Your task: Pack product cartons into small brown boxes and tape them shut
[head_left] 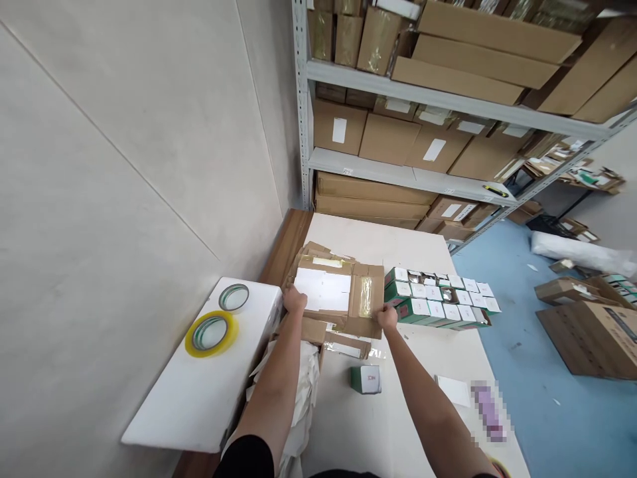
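A flattened cardboard box (338, 292) with a white label and a strip of clear tape lies on top of a pile of folded cartons on the white table (398, 245). My left hand (293, 300) grips its left edge, fingers closed on the cardboard. On the opposite side my right hand (387, 317) holds the right edge, fingers curled round it. Just right of that hand stands a block of several small green-and-white boxes (440, 299). One single green-and-white box (367, 379) sits nearer me on the table.
A white board (199, 392) at the left carries two tape rolls (212, 333). White packing paper (306, 392) hangs below my left arm. Metal shelving (448, 99) full of cartons rises behind the table. Open cartons (587, 325) lie on the blue floor at the right.
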`<action>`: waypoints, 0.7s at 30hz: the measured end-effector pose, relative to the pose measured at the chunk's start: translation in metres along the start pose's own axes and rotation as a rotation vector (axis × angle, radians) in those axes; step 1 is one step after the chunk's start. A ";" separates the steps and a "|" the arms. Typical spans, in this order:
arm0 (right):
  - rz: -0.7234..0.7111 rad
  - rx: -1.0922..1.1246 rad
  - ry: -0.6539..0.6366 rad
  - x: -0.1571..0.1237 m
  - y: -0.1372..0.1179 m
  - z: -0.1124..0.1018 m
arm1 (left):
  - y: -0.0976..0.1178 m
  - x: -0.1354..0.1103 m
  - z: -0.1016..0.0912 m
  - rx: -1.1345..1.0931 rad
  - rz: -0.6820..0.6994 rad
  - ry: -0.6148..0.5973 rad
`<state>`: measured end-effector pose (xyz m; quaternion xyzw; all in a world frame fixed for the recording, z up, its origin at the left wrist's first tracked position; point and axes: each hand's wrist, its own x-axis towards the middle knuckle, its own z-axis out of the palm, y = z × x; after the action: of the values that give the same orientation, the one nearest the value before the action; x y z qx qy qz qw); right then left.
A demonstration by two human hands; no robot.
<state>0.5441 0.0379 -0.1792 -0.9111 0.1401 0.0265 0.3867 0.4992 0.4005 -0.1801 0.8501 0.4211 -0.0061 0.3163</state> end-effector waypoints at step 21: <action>-0.290 0.340 0.415 -0.042 -0.052 -0.207 | 0.142 -0.115 -0.066 -0.534 0.439 0.217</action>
<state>0.5058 -0.0655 0.0087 -0.8299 0.0869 -0.2393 0.4964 0.5105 0.2914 -0.0204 0.8032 0.2466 0.2625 0.4746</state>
